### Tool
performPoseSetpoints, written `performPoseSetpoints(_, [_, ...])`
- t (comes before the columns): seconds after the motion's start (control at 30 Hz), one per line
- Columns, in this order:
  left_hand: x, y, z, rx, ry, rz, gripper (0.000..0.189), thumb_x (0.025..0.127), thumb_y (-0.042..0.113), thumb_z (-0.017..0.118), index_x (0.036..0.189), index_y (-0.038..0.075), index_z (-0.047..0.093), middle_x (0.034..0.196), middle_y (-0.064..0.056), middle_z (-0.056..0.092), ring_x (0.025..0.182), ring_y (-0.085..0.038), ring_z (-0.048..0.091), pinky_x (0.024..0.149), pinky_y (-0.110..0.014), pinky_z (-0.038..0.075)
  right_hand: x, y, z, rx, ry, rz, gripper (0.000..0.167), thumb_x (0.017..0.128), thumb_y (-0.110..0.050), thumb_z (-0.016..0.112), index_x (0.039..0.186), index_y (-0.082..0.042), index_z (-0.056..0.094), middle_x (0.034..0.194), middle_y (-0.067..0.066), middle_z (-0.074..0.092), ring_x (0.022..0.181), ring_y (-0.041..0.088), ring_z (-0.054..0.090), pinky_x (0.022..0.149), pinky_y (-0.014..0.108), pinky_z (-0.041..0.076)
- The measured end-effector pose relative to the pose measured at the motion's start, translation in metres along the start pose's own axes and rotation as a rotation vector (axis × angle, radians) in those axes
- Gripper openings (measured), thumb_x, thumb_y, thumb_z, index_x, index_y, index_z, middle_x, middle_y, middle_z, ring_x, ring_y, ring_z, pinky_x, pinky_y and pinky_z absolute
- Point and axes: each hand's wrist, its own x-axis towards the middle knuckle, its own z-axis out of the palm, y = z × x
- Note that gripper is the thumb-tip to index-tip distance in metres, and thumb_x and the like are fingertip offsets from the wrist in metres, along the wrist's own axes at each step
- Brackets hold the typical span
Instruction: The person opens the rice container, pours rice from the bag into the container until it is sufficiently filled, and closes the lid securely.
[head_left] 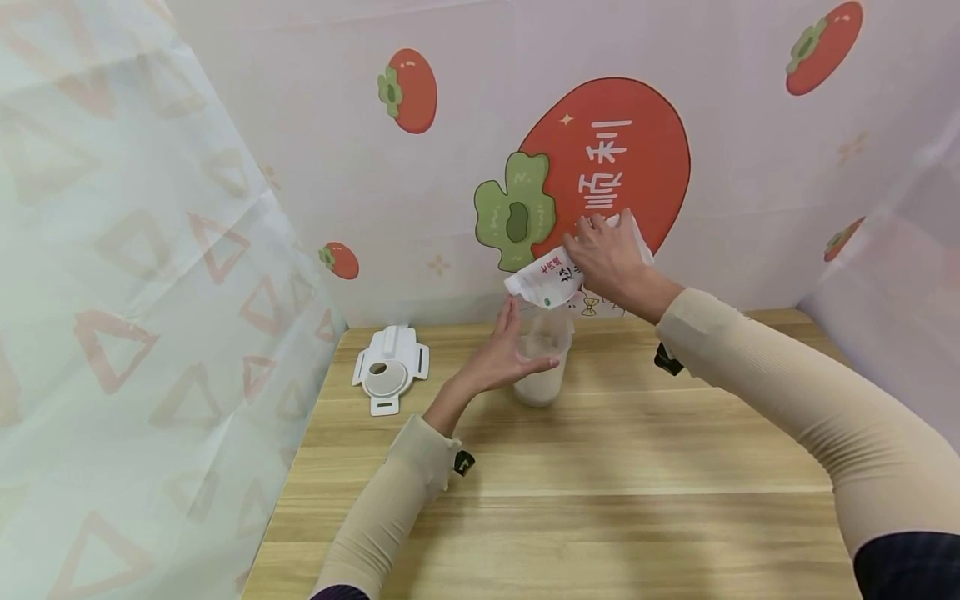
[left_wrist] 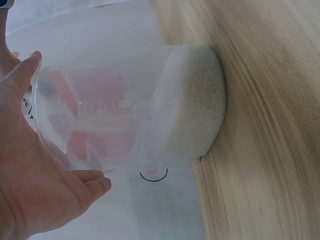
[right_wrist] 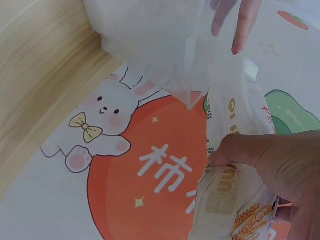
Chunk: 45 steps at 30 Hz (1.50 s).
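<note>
A clear plastic container (head_left: 542, 387) stands upright on the wooden table near the back wall. Pale grains (left_wrist: 200, 100) fill its bottom part. My left hand (head_left: 495, 358) holds it near the rim, thumb on one side and fingers on the other. Above, my right hand (head_left: 611, 262) grips a white printed bag (head_left: 551, 283), tilted so its narrow corner points down left over the container's mouth. Wheat ears (right_wrist: 252, 217) are printed on the bag. In the right wrist view a left fingertip is close to that corner.
A white lid (head_left: 386, 379) with side flaps and a round hole lies on the table (head_left: 600, 467) left of the container. Behind hangs a white cloth wall (head_left: 450, 200) with red persimmon prints, and side sheets close in on left and right.
</note>
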Motion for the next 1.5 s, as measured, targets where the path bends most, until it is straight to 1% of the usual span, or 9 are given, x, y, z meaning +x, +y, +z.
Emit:
performPoseSetpoints(0.23, [-0.0005, -0.0001, 0.0008, 0.004, -0.001, 0.0, 0.133, 0.086, 0.07, 0.074, 0.168, 0.014, -0.015, 0.177, -0.002, -0.019, 0.161, -0.035, 0.021, 0.122, -0.056, 0.037, -0.0009, 0.0004, 0.0012, -0.011, 0.022, -0.007, 0.069, 0.082, -0.023, 0.09, 0.143, -0.006, 0.061, 0.123, 0.026, 0.064, 0.118, 0.045, 0.06, 0.099, 0.072, 0.047])
performPoseSetpoints(0.47, [-0.0004, -0.0006, 0.0016, 0.012, 0.002, 0.001, 0.133, 0.086, 0.07, 0.074, 0.168, 0.015, -0.015, 0.178, -0.003, -0.018, 0.16, -0.036, 0.023, 0.122, -0.056, 0.038, -0.0012, 0.0005, 0.0016, -0.02, 0.039, -0.016, 0.066, 0.083, -0.02, 0.089, 0.142, -0.006, 0.062, 0.122, 0.026, 0.064, 0.117, 0.045, 0.059, 0.098, 0.072, 0.047])
performPoseSetpoints(0.7, [-0.0011, -0.0005, 0.0012, 0.004, 0.005, 0.01, 0.133, 0.086, 0.07, 0.074, 0.168, 0.017, -0.016, 0.177, -0.002, -0.019, 0.161, -0.035, 0.023, 0.123, -0.055, 0.036, -0.0002, 0.0, 0.0001, -0.036, 0.003, -0.03, 0.068, 0.084, -0.017, 0.087, 0.145, -0.006, 0.059, 0.133, 0.027, 0.06, 0.123, 0.045, 0.057, 0.103, 0.072, 0.044])
performPoseSetpoints(0.83, [-0.0013, -0.0002, 0.0013, 0.003, 0.003, 0.01, 0.133, 0.086, 0.07, 0.074, 0.168, 0.018, -0.017, 0.177, -0.001, -0.019, 0.161, -0.035, 0.022, 0.123, -0.056, 0.037, 0.0001, -0.0006, -0.0001, -0.051, -0.004, -0.033, 0.068, 0.083, -0.018, 0.088, 0.144, -0.006, 0.059, 0.134, 0.027, 0.06, 0.124, 0.045, 0.057, 0.104, 0.07, 0.044])
performPoseSetpoints(1.07, [-0.0014, 0.0001, 0.0016, -0.004, 0.005, 0.013, 0.134, 0.086, 0.069, 0.075, 0.168, 0.016, -0.017, 0.177, -0.003, -0.019, 0.161, -0.035, 0.02, 0.124, -0.055, 0.035, 0.0007, -0.0004, 0.0005, -0.081, 0.004, -0.05, 0.063, 0.087, -0.016, 0.084, 0.143, -0.005, 0.058, 0.135, 0.028, 0.059, 0.127, 0.046, 0.056, 0.107, 0.071, 0.043])
performPoseSetpoints(1.23, [-0.0005, -0.0005, 0.0016, -0.001, 0.009, 0.021, 0.134, 0.086, 0.069, 0.075, 0.168, 0.014, -0.017, 0.177, -0.004, -0.019, 0.161, -0.036, 0.021, 0.124, -0.054, 0.035, 0.0017, -0.0003, 0.0014, -0.11, 0.016, -0.051, 0.063, 0.086, -0.016, 0.085, 0.142, -0.006, 0.058, 0.133, 0.028, 0.059, 0.124, 0.045, 0.057, 0.104, 0.068, 0.045])
performPoseSetpoints(1.37, [0.0012, -0.0019, 0.0019, 0.008, 0.014, 0.028, 0.134, 0.087, 0.069, 0.075, 0.168, 0.013, -0.016, 0.178, -0.009, -0.016, 0.161, -0.037, 0.021, 0.124, -0.054, 0.035, 0.0019, -0.0004, 0.0009, -0.12, 0.026, -0.051, 0.062, 0.085, -0.016, 0.085, 0.141, -0.006, 0.059, 0.132, 0.027, 0.06, 0.123, 0.044, 0.057, 0.104, 0.067, 0.045])
performPoseSetpoints(1.5, [0.0022, -0.0031, 0.0019, 0.005, 0.015, 0.027, 0.134, 0.086, 0.07, 0.075, 0.168, 0.014, -0.017, 0.178, -0.008, -0.017, 0.161, -0.036, 0.019, 0.124, -0.054, 0.034, 0.0022, -0.0006, -0.0001, -0.13, 0.036, -0.057, 0.059, 0.086, -0.015, 0.084, 0.139, -0.006, 0.06, 0.129, 0.027, 0.06, 0.121, 0.044, 0.057, 0.103, 0.067, 0.045])
